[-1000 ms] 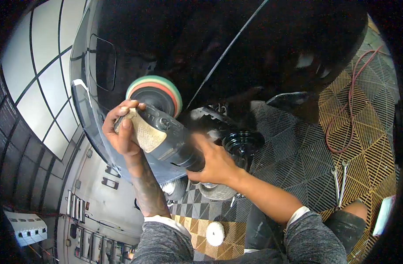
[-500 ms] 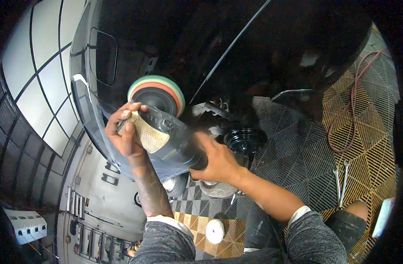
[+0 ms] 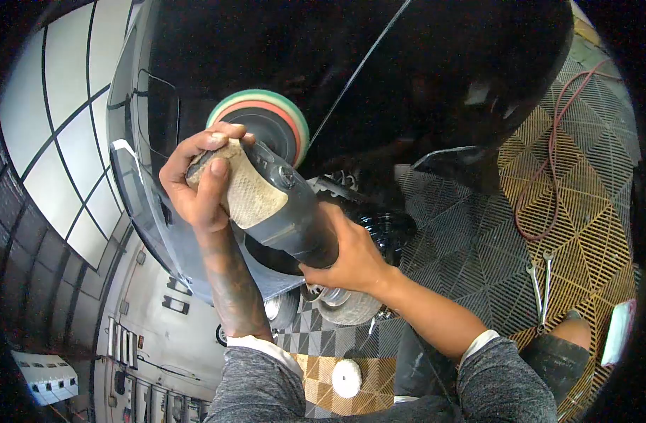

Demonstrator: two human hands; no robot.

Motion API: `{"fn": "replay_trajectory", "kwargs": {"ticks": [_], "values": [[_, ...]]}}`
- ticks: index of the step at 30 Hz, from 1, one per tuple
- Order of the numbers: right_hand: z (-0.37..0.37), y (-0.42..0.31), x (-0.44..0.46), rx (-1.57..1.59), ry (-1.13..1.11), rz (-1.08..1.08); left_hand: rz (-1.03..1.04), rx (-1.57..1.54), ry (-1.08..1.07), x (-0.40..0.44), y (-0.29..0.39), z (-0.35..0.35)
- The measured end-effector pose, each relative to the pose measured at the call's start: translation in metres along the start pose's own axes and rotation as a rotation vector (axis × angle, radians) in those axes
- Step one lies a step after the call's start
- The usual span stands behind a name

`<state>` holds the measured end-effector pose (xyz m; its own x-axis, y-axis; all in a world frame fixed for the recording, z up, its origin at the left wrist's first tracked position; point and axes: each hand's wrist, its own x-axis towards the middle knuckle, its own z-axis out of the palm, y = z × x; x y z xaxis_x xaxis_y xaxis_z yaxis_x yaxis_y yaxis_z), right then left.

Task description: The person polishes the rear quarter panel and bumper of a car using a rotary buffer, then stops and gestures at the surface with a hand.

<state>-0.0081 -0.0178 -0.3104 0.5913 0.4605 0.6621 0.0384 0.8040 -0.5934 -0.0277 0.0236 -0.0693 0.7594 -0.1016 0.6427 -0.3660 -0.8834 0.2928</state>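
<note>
A dark power polisher (image 3: 294, 229) with a worn pale patch on its head is held in both hands. My left hand (image 3: 206, 176) wraps round the head end, thumb on top. Around the rear body closes my right hand (image 3: 352, 250). The round pad (image 3: 294, 113), with green, cream and red layers and a black backing, lies against or very close to the glossy black car panel (image 3: 421, 77); the exact contact is hidden.
Two wrenches (image 3: 546, 289) lie on the tiled floor (image 3: 457, 247) at the right, near a red hose (image 3: 554, 155). A round white pad (image 3: 347, 378) rests on the floor below. Dark wheel parts (image 3: 390, 229) stand beyond my right hand.
The polisher and its pad have shifted slightly up and to the right along the panel, with both hands still round it. The view has tilted a little.
</note>
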Motion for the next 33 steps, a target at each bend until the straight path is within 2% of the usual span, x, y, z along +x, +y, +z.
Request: {"fn": "replay_trajectory", "kwargs": {"ticks": [6,11,17,20,27,33], "values": [[-0.022,-0.014,0.016,-0.016,0.061,-0.08,0.017,-0.023,-0.035,0.035,0.003,0.02],[-0.043,-0.034,0.022,-0.016,0.039,0.007,-0.01,0.044,-0.082,0.059,0.01,0.036],[-0.035,-0.03,0.016,0.034,0.029,-0.009,-0.055,0.053,-0.069,0.048,0.008,0.024],[-0.034,-0.029,0.018,0.025,0.061,-0.033,-0.063,0.053,-0.038,0.055,0.016,0.037],[-0.055,-0.045,0.027,0.044,0.089,0.0,-0.053,0.059,-0.109,0.089,0.02,0.067],[-0.049,-0.036,0.021,0.017,0.095,-0.031,-0.02,0.063,-0.084,0.073,0.017,0.057]]}}
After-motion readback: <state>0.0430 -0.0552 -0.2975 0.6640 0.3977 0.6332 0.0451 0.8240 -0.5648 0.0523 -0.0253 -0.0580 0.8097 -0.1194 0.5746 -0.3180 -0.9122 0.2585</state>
